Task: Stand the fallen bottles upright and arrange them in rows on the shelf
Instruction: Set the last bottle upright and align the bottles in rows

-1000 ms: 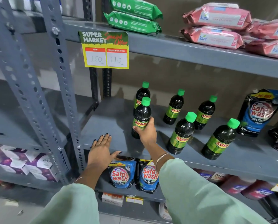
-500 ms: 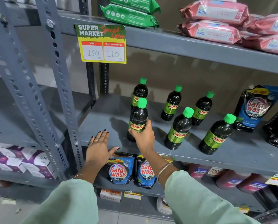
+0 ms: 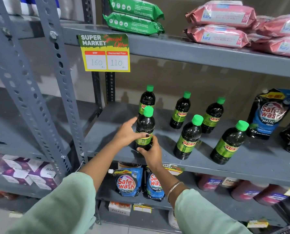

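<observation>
Several dark bottles with green caps and green "Sunny" labels stand upright on the grey middle shelf (image 3: 107, 132). The front-left bottle (image 3: 145, 125) is held from both sides: my left hand (image 3: 127, 133) wraps its left side with the thumb across the label, and my right hand (image 3: 151, 152) grips its base from the front. Directly behind it stands another bottle (image 3: 147, 98). Two more bottles (image 3: 180, 112) (image 3: 213, 115) stand in the back row. Two front bottles (image 3: 188, 137) (image 3: 229, 143) stand to the right.
Safewash pouches (image 3: 269, 114) lean at the shelf's right end. Perforated grey uprights (image 3: 63, 81) rise on the left. A price tag (image 3: 105, 53) hangs from the upper shelf, which carries green (image 3: 134, 22) and pink packs (image 3: 220, 24). More pouches (image 3: 129, 182) sit on the lower shelf.
My left hand has lifted off the shelf's front edge and moved right onto the front-left bottle. My right hand stays on the bottle's base. The view has shifted slightly.
</observation>
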The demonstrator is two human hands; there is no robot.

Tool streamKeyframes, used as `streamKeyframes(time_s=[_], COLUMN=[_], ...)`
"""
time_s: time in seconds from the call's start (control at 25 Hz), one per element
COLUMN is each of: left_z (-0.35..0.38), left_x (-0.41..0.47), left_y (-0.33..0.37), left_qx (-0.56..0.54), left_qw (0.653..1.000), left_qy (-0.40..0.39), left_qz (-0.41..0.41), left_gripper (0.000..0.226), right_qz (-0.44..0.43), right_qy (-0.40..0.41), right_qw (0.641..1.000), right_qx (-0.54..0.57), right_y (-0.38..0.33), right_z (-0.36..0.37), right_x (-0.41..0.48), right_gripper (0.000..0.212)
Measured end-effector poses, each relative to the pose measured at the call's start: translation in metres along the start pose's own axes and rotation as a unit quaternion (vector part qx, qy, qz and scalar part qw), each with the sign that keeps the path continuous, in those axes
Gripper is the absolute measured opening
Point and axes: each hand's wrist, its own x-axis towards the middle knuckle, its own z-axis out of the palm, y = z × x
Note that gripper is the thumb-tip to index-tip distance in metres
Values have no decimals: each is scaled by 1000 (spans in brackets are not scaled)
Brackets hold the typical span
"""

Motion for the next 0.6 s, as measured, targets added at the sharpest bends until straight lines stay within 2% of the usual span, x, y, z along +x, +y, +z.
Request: streamKeyframes(time_s=[0.12,0.2,0.44,0.6], left_z=[12,11,5,5], left_x=[-2,-1,-3,-7], left_y=[7,4,5,8], left_qx=[-22,-30,-45,-48], left_qw=[999,999,999,999], left_qy=[27,36,25,20], left_qz=[21,17,3,1], left_gripper=[53,48,47,54], right_qz=[3,2,-5,3], right_qy=[20,28,41,8], right_qw=[1000,1000,999,1000], right_qx=[-7,-6,3,-4], right_y=[0,0,0,-2], right_z=[3,5,10,7], right_x=[5,6,5,5], right_gripper=[56,55,59,65])
